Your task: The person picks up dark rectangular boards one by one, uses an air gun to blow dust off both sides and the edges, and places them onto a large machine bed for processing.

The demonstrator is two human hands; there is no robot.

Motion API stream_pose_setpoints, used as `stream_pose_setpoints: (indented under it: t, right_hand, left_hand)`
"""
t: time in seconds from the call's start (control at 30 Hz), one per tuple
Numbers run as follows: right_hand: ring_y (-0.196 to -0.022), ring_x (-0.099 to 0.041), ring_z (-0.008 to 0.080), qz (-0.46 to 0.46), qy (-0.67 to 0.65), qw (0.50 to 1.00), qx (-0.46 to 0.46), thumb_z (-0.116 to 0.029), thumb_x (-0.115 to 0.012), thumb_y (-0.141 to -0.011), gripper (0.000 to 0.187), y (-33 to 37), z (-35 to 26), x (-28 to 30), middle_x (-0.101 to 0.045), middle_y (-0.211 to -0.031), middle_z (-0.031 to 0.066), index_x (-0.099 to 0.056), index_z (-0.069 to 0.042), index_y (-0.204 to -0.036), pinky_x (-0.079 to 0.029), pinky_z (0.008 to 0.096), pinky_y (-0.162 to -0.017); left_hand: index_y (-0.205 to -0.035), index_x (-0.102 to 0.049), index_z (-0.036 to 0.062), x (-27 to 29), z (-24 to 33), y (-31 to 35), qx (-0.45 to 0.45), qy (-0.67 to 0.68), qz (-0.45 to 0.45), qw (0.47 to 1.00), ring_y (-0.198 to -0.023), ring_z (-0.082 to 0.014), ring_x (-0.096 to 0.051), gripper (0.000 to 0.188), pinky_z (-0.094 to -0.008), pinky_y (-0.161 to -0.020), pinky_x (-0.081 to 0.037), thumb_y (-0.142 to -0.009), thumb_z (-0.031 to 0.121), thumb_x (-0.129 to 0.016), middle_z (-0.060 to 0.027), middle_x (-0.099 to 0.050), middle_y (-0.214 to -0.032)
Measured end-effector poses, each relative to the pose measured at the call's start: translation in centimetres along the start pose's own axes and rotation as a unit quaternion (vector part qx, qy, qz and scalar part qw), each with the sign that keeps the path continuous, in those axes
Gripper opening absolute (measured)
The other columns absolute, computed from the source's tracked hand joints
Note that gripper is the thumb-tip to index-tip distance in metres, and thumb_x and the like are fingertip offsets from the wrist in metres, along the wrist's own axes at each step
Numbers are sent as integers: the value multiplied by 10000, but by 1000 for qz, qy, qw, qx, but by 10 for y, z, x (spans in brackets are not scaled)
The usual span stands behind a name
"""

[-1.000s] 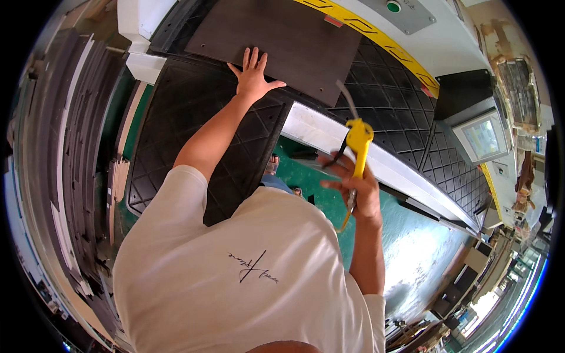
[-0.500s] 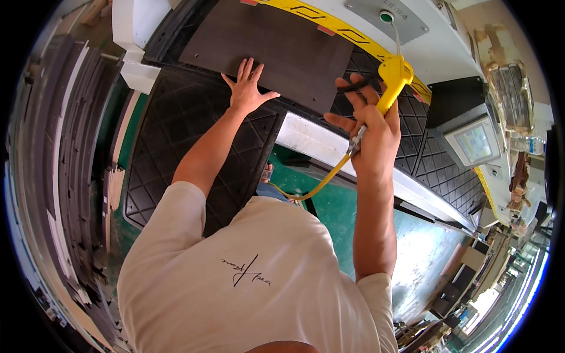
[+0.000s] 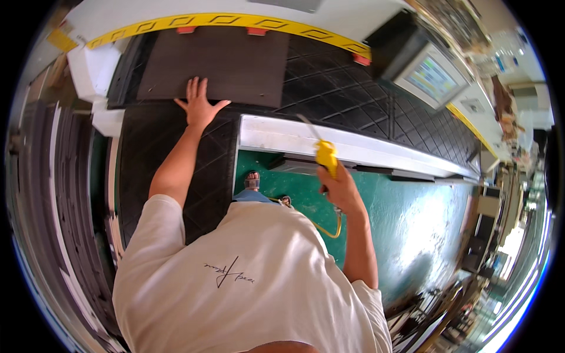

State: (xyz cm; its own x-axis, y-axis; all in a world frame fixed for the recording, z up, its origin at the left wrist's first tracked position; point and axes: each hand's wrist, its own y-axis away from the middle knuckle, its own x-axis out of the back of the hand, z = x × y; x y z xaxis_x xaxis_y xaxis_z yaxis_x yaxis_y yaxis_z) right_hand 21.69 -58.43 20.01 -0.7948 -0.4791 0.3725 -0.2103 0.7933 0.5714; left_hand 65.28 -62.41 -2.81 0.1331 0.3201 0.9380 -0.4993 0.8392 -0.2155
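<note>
A dark brown flat board (image 3: 235,62) with small holes near its near corners lies on a black work surface. My left hand (image 3: 200,109) rests on the board's near edge with its fingers spread. My right hand (image 3: 343,191) is closed round a yellow air blow gun (image 3: 326,154), whose thin nozzle points up and away toward the black surface. From the back of the gun a yellow hose (image 3: 331,233) hangs down and loops toward my waist.
A yellow patterned strip (image 3: 220,20) with red tabs borders the board's far side. A screen (image 3: 432,76) stands at the far right. A white metal rail (image 3: 282,134) runs along the near edge. Stacked dark boards (image 3: 36,176) stand at left. The floor (image 3: 406,206) is green.
My right hand has lowered toward me with the blow gun, and its fingers have closed round the handle. The view has shifted; my left hand stays on the board.
</note>
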Motion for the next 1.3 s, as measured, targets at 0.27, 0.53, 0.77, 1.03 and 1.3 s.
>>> stream_pose_setpoints:
  t: [0.27, 0.53, 0.77, 1.03, 1.3]
  right_hand:
    - [-646, -643, 133, 403, -75, 911, -47, -284, -610, -1035, 288, 118, 189, 141, -675, -875, 51, -594, -30, -1168, -496, 303, -483]
    - [-518, -618, 157, 41, -257, 941, -214, -151, -634, -968, 206, 177, 299, 106, -612, -622, 65, -615, 16, -848, -546, 330, -536]
    - [-600, -575, 96, 116, -75, 990, -2, -175, -741, -912, 205, 146, 392, 60, -684, -789, 3, -697, 5, -1000, -430, 285, -543]
    - [-490, -447, 56, -248, -277, 911, -180, -162, -752, -883, 194, 139, 411, 113, -552, -653, -11, -662, -6, -955, -331, 254, -431]
    - [-582, -483, 71, -233, -115, 957, -128, -191, -711, -868, 230, 121, 382, 139, -611, -706, -4, -717, 15, -970, -403, 283, -522]
  left_hand:
    - [-1483, -486, 79, -26, 12, 40, -62, 49, 119, 990, -1528, -367, -290, 825, -640, -1183, -261, -849, 527, -764, -159, -381, -1617]
    - [-1081, -741, 55, 70, 162, 229, -156, 281, -510, 798, -858, -237, -728, 238, -336, -771, -561, -915, 223, -759, -109, -754, -965]
    - [-1077, -761, 64, 112, 202, 283, -112, 189, -659, 719, -828, -210, -717, 235, -333, -767, -554, -951, 260, -735, -100, -764, -955]
    - [-1216, -705, 29, 112, 244, 314, -102, 171, -759, 620, -962, -179, -719, 308, -333, -877, -552, -961, 200, -724, -94, -762, -1072]
    - [-1266, -691, 42, 93, 319, 324, -171, 155, -756, 612, -1051, -205, -704, 328, -342, -936, -540, -955, 145, -675, -105, -741, -1171]
